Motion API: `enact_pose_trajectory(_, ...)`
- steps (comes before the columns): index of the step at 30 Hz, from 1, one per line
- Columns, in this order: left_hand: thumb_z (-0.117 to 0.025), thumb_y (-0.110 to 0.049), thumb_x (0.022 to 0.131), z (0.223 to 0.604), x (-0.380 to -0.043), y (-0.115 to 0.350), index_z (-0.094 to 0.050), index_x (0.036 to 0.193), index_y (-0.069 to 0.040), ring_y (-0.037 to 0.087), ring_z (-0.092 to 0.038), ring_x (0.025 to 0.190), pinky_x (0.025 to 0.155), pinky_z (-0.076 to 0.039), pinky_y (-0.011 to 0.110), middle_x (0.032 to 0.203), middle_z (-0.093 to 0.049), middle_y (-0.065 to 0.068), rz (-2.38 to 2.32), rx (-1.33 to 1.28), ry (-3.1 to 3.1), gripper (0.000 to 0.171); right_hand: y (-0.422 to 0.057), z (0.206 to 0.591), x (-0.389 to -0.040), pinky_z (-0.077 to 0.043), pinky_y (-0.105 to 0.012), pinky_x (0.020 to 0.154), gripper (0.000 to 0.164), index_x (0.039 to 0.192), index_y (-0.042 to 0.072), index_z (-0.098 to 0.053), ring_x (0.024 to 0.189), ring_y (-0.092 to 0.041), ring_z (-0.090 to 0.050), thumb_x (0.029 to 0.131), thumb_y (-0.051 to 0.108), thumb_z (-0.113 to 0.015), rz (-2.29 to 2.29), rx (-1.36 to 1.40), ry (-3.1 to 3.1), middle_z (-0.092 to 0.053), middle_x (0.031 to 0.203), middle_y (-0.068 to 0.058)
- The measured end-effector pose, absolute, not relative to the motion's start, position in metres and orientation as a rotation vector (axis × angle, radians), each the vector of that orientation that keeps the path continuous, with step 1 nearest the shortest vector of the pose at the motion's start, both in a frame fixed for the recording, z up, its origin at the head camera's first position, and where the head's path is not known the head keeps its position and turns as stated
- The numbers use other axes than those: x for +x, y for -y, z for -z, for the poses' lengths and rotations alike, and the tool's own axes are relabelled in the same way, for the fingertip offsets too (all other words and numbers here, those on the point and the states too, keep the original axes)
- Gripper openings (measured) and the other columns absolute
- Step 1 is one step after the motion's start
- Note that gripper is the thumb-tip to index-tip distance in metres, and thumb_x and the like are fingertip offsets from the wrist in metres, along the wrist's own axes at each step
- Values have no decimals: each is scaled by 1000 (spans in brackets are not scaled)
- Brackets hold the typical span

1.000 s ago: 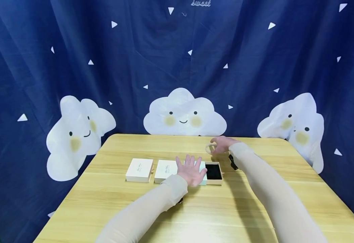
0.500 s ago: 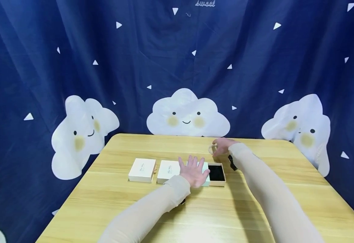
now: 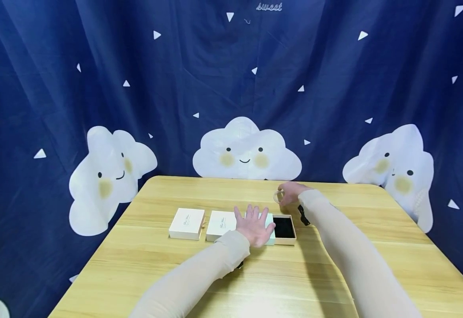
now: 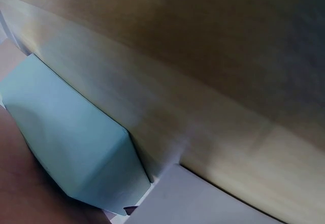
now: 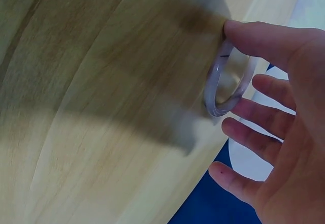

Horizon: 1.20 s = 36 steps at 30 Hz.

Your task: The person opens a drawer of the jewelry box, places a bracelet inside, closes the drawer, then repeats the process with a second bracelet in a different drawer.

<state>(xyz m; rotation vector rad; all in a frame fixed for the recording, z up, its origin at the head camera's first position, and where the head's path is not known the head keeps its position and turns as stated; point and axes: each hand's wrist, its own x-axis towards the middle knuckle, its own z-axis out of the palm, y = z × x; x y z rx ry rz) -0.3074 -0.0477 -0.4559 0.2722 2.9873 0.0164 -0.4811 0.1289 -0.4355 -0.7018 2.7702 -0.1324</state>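
My left hand (image 3: pixel 254 227) lies flat with spread fingers over a light-blue box (image 3: pixel 271 238). From that box's right side a drawer with black lining (image 3: pixel 284 227) is pulled partly out. The left wrist view shows the edge of my palm against the pale-blue sleeve (image 4: pixel 66 127). Beyond the boxes, my right hand (image 3: pixel 291 193) pinches a pale translucent bangle (image 5: pixel 212 84) between the thumb and fingers, close to the tabletop. In the right wrist view the thumb touches one side of the ring and the lower fingers spread apart from it.
Two white boxes with small lettering stand to the left: one at the far left (image 3: pixel 186 224), the other (image 3: pixel 220 225) beside the light-blue one. All rest on a wooden table (image 3: pixel 156 265). Behind its far edge hangs a dark blue curtain (image 3: pixel 175 79) printed with clouds.
The head view has shifted slightly, so everything sits a little further right. My right hand has the bangle appearing narrower in its grasp. My left hand stays on the light-blue box.
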Motion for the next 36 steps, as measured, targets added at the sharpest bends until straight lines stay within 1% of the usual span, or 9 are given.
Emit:
enact_pose_trajectory(5,-11,-63,104,455,-304,47,-13,163,-31,28,-10,157,119,-2,69,169,-18,5,-31,283,-2992,68,-129,429,-471,-52,-42,85,82,143,0,-52,100,-25,-59,72,29,-83,162,-652,-2776,-65,124,-14)
enact_pose_trajectory(8,-13,-63,104,455,-303,46,-16,163,-31,28,-14,157,119,-5,69,169,-21,5,-27,289,-3007,68,-129,428,-467,-52,-44,86,81,142,1,-53,100,-26,-59,73,31,-83,161,-641,-2788,-65,123,-13)
enact_pose_trajectory(15,-10,-66,102,466,-310,45,-10,163,-33,28,-9,157,118,-1,70,170,-16,4,-22,278,-2983,70,-135,436,-468,-52,-45,88,78,140,5,-56,103,-24,-59,74,37,-82,115,-668,-2823,-64,129,-12)
enact_pose_trajectory(18,-10,-68,101,468,-311,44,-11,163,-34,27,-10,157,118,-2,71,169,-18,3,-14,277,-2997,70,-139,436,-471,-52,-47,91,76,139,4,-57,108,-27,-61,74,36,-80,119,-699,-2830,-64,130,-14)
enact_pose_trajectory(22,-10,-68,101,468,-312,45,-11,163,-34,28,-11,157,118,-3,71,169,-19,3,-6,281,-3003,70,-143,431,-469,-53,-46,91,74,137,5,-59,114,-29,-61,75,37,-80,99,-742,-2845,-64,132,-14)
enact_pose_trajectory(25,-10,-67,102,467,-310,46,-11,163,-33,28,-11,157,118,-3,71,169,-19,3,-9,282,-3004,70,-144,424,-464,-53,-46,89,73,137,5,-59,111,-28,-61,76,39,-80,93,-760,-2853,-65,132,-14)
enact_pose_trajectory(29,-9,-66,102,465,-309,47,-9,163,-33,28,-10,157,118,-1,71,170,-17,3,-11,274,-2991,69,-144,416,-458,-51,-50,93,72,138,5,-59,111,-28,-61,79,41,-80,87,-773,-2850,-65,132,-14)
enact_pose_trajectory(33,-10,-65,103,464,-308,47,-9,163,-33,27,-9,157,118,-1,71,170,-17,3,-14,265,-2991,68,-144,408,-451,-48,-58,98,69,137,7,-59,117,-30,-60,81,41,-79,67,-812,-2853,-65,132,-13)
enact_pose_trajectory(36,-12,-64,103,463,-308,48,-11,163,-33,27,-10,157,118,-1,71,169,-18,3,-25,264,-3008,68,-144,400,-444,-46,-64,97,67,136,6,-60,116,-31,-61,81,40,-80,48,-851,-2862,-66,130,-13)
